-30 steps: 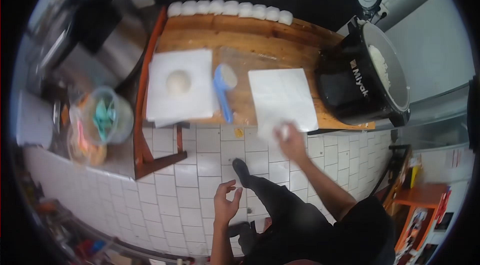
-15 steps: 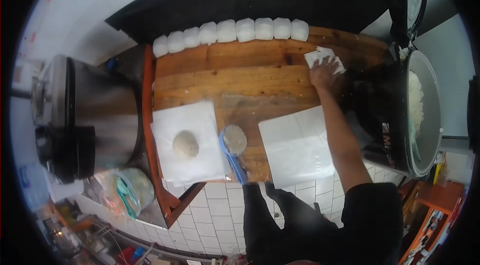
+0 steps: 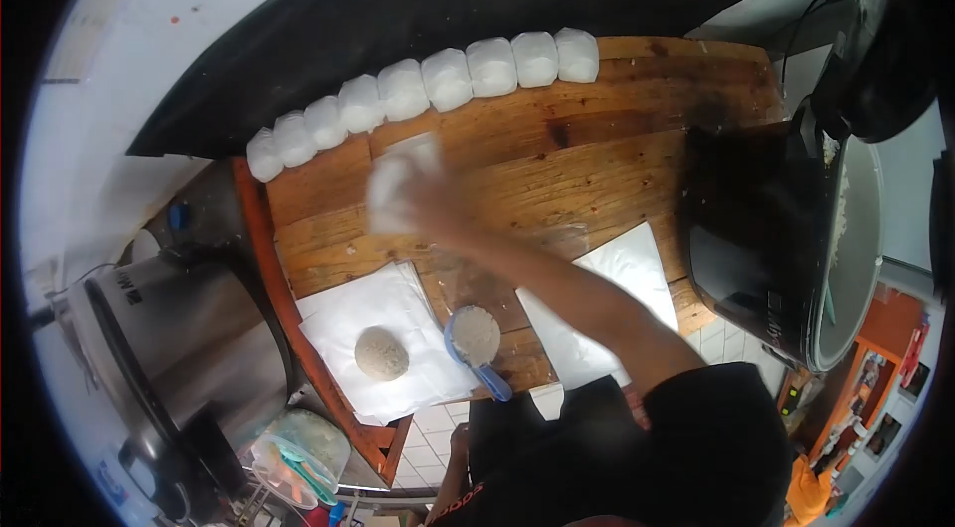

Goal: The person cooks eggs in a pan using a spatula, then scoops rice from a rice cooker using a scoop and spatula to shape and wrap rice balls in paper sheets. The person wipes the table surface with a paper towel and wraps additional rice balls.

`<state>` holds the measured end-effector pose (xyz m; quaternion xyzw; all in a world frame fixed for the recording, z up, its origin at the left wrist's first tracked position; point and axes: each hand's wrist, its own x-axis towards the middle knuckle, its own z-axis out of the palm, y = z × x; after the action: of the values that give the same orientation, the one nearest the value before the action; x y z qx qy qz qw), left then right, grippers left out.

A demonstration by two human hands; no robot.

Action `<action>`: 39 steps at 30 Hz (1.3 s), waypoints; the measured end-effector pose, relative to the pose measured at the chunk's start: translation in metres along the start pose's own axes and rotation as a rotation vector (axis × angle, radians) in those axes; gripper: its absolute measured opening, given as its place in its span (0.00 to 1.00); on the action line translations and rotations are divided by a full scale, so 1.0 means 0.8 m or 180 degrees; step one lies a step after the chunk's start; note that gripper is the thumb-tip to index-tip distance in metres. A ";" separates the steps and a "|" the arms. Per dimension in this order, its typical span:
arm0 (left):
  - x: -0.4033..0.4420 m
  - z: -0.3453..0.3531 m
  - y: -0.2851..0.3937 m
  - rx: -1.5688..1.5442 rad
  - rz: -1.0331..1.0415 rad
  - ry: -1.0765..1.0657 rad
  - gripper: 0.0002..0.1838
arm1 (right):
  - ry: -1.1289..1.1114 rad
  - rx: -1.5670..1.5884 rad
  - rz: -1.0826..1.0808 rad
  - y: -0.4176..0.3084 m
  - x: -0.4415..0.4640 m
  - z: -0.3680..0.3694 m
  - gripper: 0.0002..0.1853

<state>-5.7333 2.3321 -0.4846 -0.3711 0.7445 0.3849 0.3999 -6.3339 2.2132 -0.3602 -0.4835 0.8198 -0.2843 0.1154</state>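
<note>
Blurred by motion, my right hand (image 3: 430, 207) is over the middle left of the wooden table with a crumpled white paper (image 3: 400, 179) in its grip, against the boards. My left hand (image 3: 460, 439) is low beside my body, its fingers not clear. On a stack of white paper sheets (image 3: 333, 316) sits a rounded mound of rice (image 3: 382, 354). Next to it a blue-handled scoop (image 3: 494, 384) holds packed rice (image 3: 476, 336). A second stack of white sheets (image 3: 637, 273) lies partly beneath my right forearm.
Several white wrapped packets (image 3: 447, 79) stand in a row along the far edge of the wooden table (image 3: 597, 169). An open black rice cooker (image 3: 741, 238) stands at the right. A steel cooker (image 3: 199, 338) and a tub with a turquoise utensil (image 3: 313, 442) are at the left.
My right hand has swept left across the table with the white paper, from the far right corner to near the packets' left half. The view has turned and shifted; my left hand now shows.
</note>
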 end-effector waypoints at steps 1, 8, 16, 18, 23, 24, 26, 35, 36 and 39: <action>-0.005 -0.021 0.024 -0.0832 -0.0312 -0.0135 0.16 | 0.0059 -0.0125 0.0274 0.037 -0.038 -0.040 0.07; -0.009 -0.026 0.051 -0.1781 -0.0165 0.0234 0.18 | 0.0487 -0.2351 0.2047 0.221 -0.152 -0.140 0.23; -0.011 0.032 0.088 -0.1604 -0.0344 0.0216 0.21 | -0.0587 -0.0816 0.0816 -0.028 0.040 0.012 0.14; -0.022 0.034 0.099 -0.1977 -0.0590 0.0322 0.20 | 0.0133 -0.0058 0.0280 -0.081 0.073 0.056 0.19; -0.019 0.042 0.083 -0.1048 -0.0215 0.0378 0.19 | 0.0137 0.0436 -0.0362 -0.069 0.067 0.039 0.26; -0.017 0.034 0.097 -0.1803 -0.0731 0.0275 0.18 | 0.0079 0.0664 -0.0277 -0.042 0.051 0.012 0.26; -0.021 0.012 0.124 -0.3287 -0.1801 0.0023 0.17 | 0.0609 -0.0359 -0.0075 0.033 -0.004 -0.024 0.30; 0.019 0.019 0.123 -0.0027 0.0563 0.0579 0.15 | 0.1273 -0.1417 0.1931 0.312 -0.138 -0.199 0.31; 0.023 0.022 0.120 0.0242 0.0732 0.0681 0.15 | 0.1427 -0.1387 0.2039 0.346 -0.122 -0.206 0.31; -0.008 -0.018 0.169 -0.2790 -0.1430 0.0023 0.14 | 0.1582 -0.1404 0.2469 0.396 -0.069 -0.238 0.31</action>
<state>-5.8512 2.3791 -0.4364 -0.6572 0.4154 0.5649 0.2766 -6.6247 2.4453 -0.3933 -0.0743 0.9821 -0.1472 -0.0908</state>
